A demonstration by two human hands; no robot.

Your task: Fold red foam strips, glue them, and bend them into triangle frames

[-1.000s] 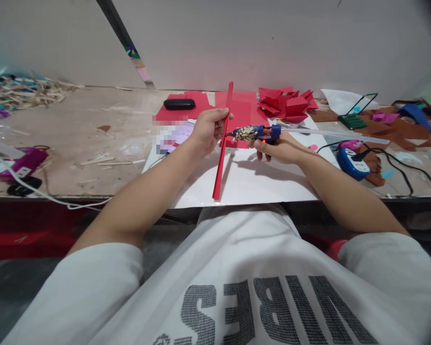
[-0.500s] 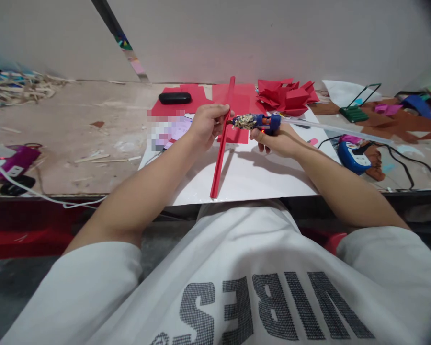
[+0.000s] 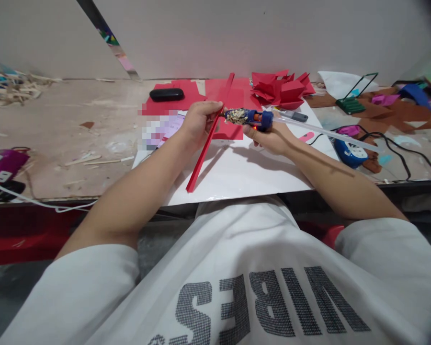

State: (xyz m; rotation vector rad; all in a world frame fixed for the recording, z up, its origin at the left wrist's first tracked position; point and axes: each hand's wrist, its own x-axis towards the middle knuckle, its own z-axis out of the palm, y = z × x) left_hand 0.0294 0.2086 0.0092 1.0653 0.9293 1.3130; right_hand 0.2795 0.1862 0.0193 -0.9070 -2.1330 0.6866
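Note:
Pinched in my left hand (image 3: 200,120) is a long, narrow, folded red paper strip (image 3: 203,163), held slanting above the white board. My right hand (image 3: 267,138) grips a blue hot glue gun (image 3: 258,120) whose front is crusted with pale bits. Its nozzle points left and meets the strip beside my left fingertips; whether it touches the paper I cannot tell. A long clear glue stick (image 3: 319,128) sticks out of the gun's back. Below both hands lies the white board (image 3: 258,179), with red paper sheets (image 3: 233,93) at its far side.
A black case (image 3: 166,94) rests on red paper, near a folded red paper piece (image 3: 282,89). To the right are a blue power socket (image 3: 350,151) with black cords and a green holder (image 3: 351,105). A purple power socket (image 3: 7,165) and wood slivers (image 3: 17,88) lie left.
The red strip has swung so its near end lies further left and its slant is greater. Both hands and the glue gun have shifted slightly left in view, as the whole view moved a little.

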